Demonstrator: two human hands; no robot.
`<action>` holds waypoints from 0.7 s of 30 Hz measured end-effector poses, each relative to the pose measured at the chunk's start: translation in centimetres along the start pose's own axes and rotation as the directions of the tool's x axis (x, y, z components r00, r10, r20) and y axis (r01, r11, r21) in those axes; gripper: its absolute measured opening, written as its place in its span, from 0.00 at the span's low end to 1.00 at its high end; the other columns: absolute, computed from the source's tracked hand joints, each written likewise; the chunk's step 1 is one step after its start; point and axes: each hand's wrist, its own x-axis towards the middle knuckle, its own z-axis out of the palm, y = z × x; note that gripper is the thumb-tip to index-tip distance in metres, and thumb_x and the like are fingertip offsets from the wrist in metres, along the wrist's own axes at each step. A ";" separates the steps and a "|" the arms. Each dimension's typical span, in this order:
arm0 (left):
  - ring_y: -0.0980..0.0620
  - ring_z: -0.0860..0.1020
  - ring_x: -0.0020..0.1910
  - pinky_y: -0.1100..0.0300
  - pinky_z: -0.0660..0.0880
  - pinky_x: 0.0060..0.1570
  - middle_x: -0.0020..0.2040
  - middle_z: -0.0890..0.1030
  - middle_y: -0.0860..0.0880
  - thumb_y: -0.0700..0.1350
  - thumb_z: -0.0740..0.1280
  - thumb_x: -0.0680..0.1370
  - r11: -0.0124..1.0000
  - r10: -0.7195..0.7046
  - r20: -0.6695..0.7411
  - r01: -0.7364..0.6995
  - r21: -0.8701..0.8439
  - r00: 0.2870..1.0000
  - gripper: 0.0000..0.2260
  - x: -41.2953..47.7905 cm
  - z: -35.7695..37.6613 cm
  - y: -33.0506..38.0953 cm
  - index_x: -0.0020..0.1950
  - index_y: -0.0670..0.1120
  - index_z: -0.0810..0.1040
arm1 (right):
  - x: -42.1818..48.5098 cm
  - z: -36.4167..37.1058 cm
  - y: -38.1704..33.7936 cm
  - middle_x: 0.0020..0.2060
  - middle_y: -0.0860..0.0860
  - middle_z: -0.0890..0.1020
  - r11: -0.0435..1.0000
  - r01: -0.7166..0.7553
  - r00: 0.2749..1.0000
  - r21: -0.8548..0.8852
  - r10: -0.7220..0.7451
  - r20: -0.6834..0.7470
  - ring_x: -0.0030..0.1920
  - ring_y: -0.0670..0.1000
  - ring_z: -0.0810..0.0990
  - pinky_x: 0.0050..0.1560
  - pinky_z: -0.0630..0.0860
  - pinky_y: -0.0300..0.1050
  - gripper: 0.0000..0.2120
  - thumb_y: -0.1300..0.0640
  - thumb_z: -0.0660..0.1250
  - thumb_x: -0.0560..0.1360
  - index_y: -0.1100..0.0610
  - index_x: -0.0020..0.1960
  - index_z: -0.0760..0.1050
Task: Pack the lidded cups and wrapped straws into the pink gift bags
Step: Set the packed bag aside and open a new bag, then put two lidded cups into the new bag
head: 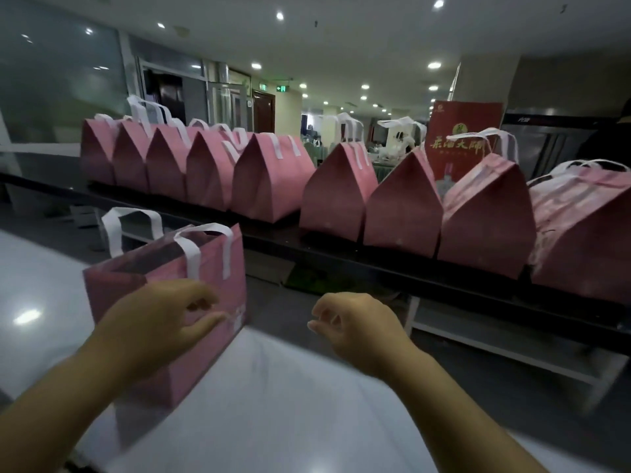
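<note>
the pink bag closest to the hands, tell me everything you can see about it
The pink gift bag stands upright on the white table, near its far left edge, apart from the rows of bags behind. It looks like matte paper or non-woven fabric, boxy, with folded side panels. Two white strap handles stand up from its open top; the inside is dark, so its contents cannot be seen. A small pale print shows on its front. The left hand, fingers loosely curled, is at its front face; contact is unclear.

pink gift bag [211,268] on white table [273,404]
</note>
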 end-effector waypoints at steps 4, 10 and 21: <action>0.49 0.77 0.46 0.51 0.76 0.42 0.47 0.81 0.51 0.51 0.75 0.67 0.997 -0.039 -0.087 0.045 0.069 0.995 0.15 1.1 -1.3 -7.5 0.50 0.49 0.80 | 4.0 3.8 -4.3 0.45 0.48 0.81 0.999 0.030 1.000 0.011 -0.030 -0.009 0.42 0.48 0.78 0.40 0.77 0.44 0.09 0.47 0.64 0.77 0.51 0.51 0.77; 0.42 0.60 0.67 0.42 0.64 0.64 0.68 0.67 0.49 0.62 0.74 0.62 0.969 -0.183 0.088 0.165 0.184 0.979 0.35 2.6 -0.7 -16.2 0.66 0.55 0.69 | 8.2 7.5 -8.6 0.45 0.46 0.81 0.999 0.044 0.998 0.021 -0.043 -0.048 0.42 0.46 0.78 0.41 0.79 0.43 0.09 0.48 0.65 0.76 0.51 0.51 0.77; 0.55 0.77 0.38 0.57 0.78 0.42 0.50 0.73 0.51 0.38 0.72 0.70 0.984 -0.004 -0.059 -0.006 -0.178 0.998 0.14 2.7 1.5 -18.0 0.54 0.47 0.78 | 9.3 8.4 -11.2 0.45 0.49 0.82 0.997 0.072 0.990 0.020 -0.069 -0.120 0.42 0.49 0.79 0.41 0.79 0.46 0.10 0.49 0.66 0.75 0.54 0.51 0.78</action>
